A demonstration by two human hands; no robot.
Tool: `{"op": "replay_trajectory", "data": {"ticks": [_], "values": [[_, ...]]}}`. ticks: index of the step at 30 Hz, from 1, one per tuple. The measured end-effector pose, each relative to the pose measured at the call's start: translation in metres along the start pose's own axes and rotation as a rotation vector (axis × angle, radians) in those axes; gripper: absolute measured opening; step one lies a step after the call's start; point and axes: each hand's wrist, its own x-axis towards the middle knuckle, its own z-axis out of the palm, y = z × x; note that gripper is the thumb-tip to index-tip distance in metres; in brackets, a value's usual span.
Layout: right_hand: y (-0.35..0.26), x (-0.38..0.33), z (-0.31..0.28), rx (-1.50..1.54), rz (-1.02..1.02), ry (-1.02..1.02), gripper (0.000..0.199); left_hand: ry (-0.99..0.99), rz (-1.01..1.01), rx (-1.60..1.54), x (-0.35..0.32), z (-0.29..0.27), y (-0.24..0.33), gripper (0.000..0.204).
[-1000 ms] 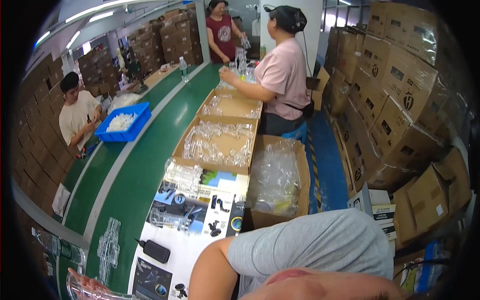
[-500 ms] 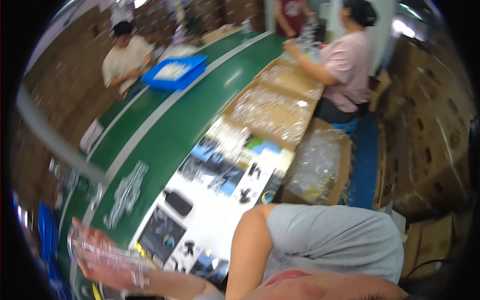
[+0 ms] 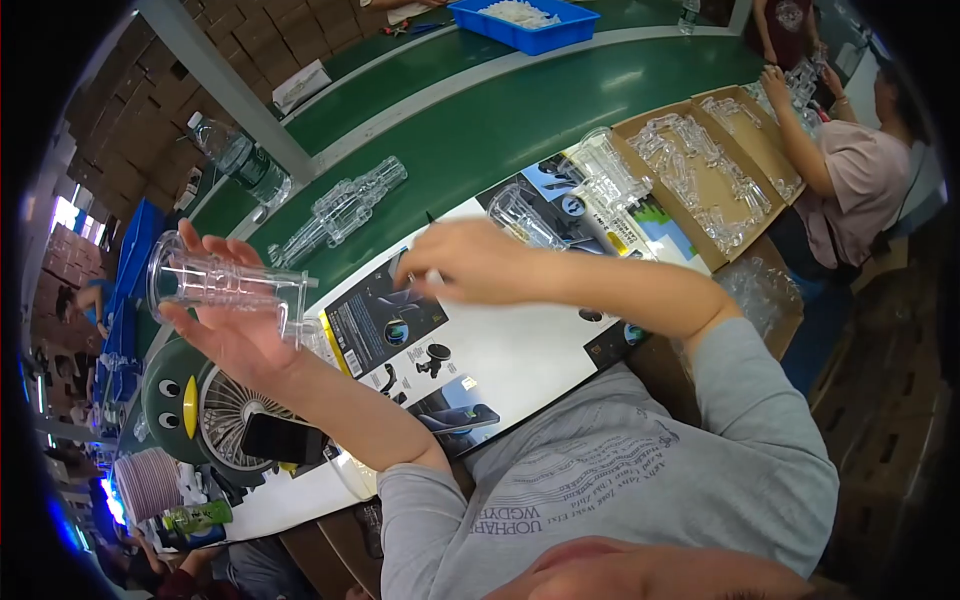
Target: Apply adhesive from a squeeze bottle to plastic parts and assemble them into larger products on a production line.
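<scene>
My left hand (image 3: 235, 330) is closed around a clear plastic tube (image 3: 225, 283) with a wide flared rim, held on its side above the table's left part. A short clear side piece hangs from its narrower end. My right hand (image 3: 480, 265) is over the printed sheet (image 3: 480, 370), its fingers curled in and slightly blurred. Something small and pale shows at its fingertips, too unclear to name. Beyond my hands, a clear plastic assembly (image 3: 345, 210) lies on the green surface. More clear tubular parts (image 3: 525, 215) rest on the sheet beyond my right hand.
A water bottle (image 3: 240, 160) stands beside a grey post (image 3: 225, 85). A green fan (image 3: 170, 400) and a dark phone (image 3: 283, 440) are near my left forearm. Cardboard trays (image 3: 760, 240) of clear parts stand at right, beside a co-worker (image 3: 870, 170). A blue bin (image 3: 525, 38) is at the back.
The view has swung leftward, bringing the fan and bottle into clear sight. My right hand has come into view above the sheet. My left hand still holds the clear tube.
</scene>
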Motion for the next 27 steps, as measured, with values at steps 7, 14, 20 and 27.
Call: {"op": "replay_trajectory", "data": {"ticks": [7,14,20,27], "values": [[0.087,-0.018,0.031,-0.683,-0.286,-0.202,0.035,-0.008,-0.007,0.087,0.005,-0.008,-0.021,0.068],[0.103,-0.006,0.044,-0.720,-0.385,-0.130,0.037,-0.014,-0.054,0.176,0.005,-0.006,-0.021,0.066],[0.058,0.015,-0.020,0.158,0.057,0.507,0.053,-0.061,0.029,0.643,0.004,0.002,-0.032,0.042],[0.058,0.009,-0.073,1.386,0.141,0.860,0.046,-0.101,-0.266,0.871,-0.005,0.007,-0.075,0.042]]}}
